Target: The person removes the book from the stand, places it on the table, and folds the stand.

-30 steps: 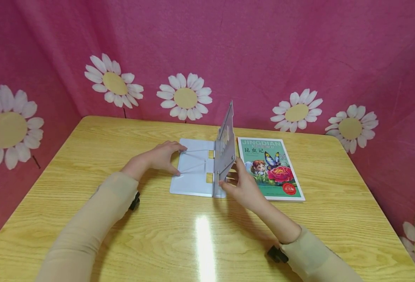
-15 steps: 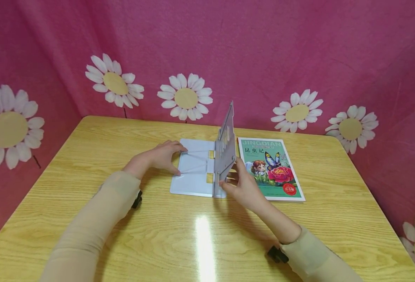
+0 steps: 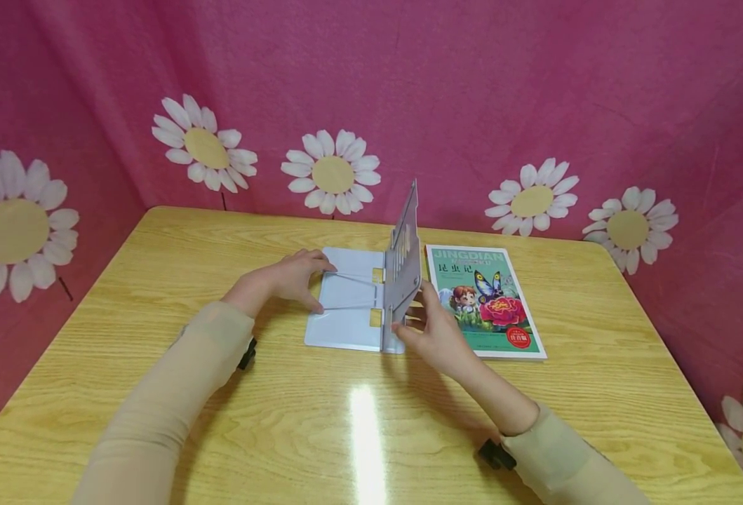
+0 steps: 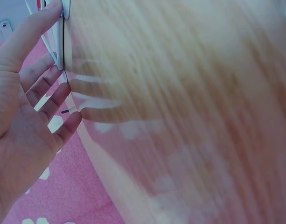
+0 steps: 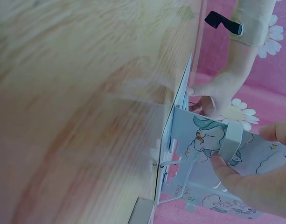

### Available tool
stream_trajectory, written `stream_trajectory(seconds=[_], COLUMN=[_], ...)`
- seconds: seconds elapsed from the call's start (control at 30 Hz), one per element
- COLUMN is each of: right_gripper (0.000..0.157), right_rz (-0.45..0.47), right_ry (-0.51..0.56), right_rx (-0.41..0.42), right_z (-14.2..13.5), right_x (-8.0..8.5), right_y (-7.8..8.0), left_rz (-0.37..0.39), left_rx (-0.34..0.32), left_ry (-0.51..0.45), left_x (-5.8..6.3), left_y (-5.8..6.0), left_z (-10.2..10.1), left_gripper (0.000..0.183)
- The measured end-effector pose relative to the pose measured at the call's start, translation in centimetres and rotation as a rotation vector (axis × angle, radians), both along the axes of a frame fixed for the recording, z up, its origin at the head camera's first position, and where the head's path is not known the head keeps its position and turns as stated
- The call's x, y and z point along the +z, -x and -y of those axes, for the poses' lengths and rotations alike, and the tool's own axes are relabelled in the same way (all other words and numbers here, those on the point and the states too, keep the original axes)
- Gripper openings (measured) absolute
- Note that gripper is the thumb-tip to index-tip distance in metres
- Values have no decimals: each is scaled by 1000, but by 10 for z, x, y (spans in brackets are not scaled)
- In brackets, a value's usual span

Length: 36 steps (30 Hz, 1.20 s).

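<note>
A pale metal book stand (image 3: 351, 330) sits on the table with its base plate flat and its other panel raised nearly upright. Thin wire rods cross the base plate. My left hand (image 3: 285, 277) grips the stand at the base's left side, thumb and fingers spread apart along the rods; in the left wrist view, a white rod (image 4: 41, 35) slants beside those fingers. My right hand (image 3: 437, 333) holds the raised panel near its front lower corner, thumb on one side and fingers behind. Unicorn drawings and a folded metal tab (image 5: 231, 141) show on that panel in the right wrist view.
Just right of the stand lies a green picture-covered book (image 3: 491, 301), partly behind my right hand. The wooden table (image 3: 270, 435) meets a pink daisy-print cloth (image 3: 434, 105) at its back and sides. Black straps hang from both sleeves.
The rods' inner end has shifted slightly right across the base plate, toward the hinge. My left forearm has crept a little right. The right hand, raised panel and book stay where they were.
</note>
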State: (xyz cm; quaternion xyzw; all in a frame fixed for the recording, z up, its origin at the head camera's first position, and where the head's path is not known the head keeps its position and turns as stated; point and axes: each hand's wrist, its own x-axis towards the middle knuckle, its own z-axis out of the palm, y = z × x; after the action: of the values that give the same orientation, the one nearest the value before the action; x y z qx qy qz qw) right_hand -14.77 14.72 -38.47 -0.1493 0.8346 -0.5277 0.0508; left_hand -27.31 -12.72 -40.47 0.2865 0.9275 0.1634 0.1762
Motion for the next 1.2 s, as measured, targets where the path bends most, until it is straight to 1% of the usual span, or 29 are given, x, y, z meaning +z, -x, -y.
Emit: stream_trajectory(seconds=[0.33,0.47,0.7,0.9,1.07,1.2], right_gripper=[71,72,71,72,73,74], right_rz=[-9,-10,-32,-42,-47,-54], right_ry=[-4,-7,-4,-7,2,-1], right_rx=[4,2,10,12,18,22], right_z=[0,1,3,4,5,5], right_x=[1,1,1,2,2,2], right_y=[0,0,1,0,0,0], left_rz=[3,-3,5,0,-10,12], left_rx=[-10,-18,-13,-11,-3,26], left_ry=[11,20,24,21,-20,-97], left_x=[-1,0,4,1,-3,-4], left_y=[2,2,1,0,0,-3], left_z=[-1,-1,-3,-2,2,7], left_gripper=[78,78,77,78,79,84])
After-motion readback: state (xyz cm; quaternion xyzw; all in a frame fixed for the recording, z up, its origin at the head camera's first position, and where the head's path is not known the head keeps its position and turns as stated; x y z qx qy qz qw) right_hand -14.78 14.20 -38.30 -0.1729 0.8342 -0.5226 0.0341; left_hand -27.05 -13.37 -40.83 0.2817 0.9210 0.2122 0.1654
